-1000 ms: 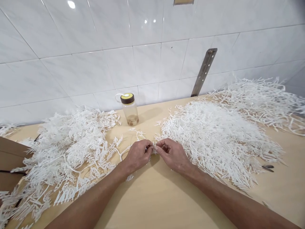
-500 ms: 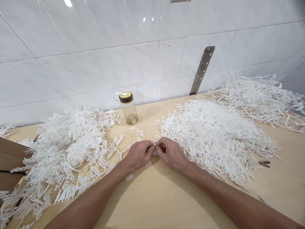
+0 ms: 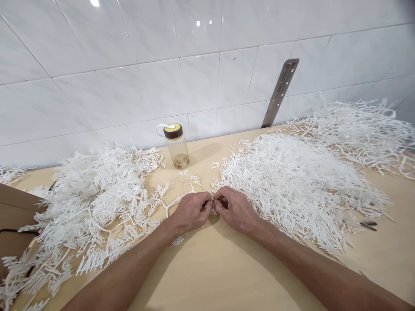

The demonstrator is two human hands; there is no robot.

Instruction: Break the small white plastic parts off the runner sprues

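white plastic sprig (image 3: 212,206): pinched between both hands, low over the counter (image 3: 210,276) | left hand (image 3: 191,211), right hand (image 3: 235,209): fingers closed on it, pressed closer together than a second ago | sprig heaps (image 3: 97,207) (image 3: 292,181), bottle (image 3: 177,147): unmoved

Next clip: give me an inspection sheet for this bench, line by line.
Surface: tan bench, bare near the arms.
Job's things: small white piece pinched between both hands; left pile of white branched plastic, right pile.
Clutter: bottle, dark tool, cardboard.
Grippers: left hand and right hand meet fingertip to fingertip.
Cables: dark cord on the cardboard.
Surroundings: white tiles, metal strip.
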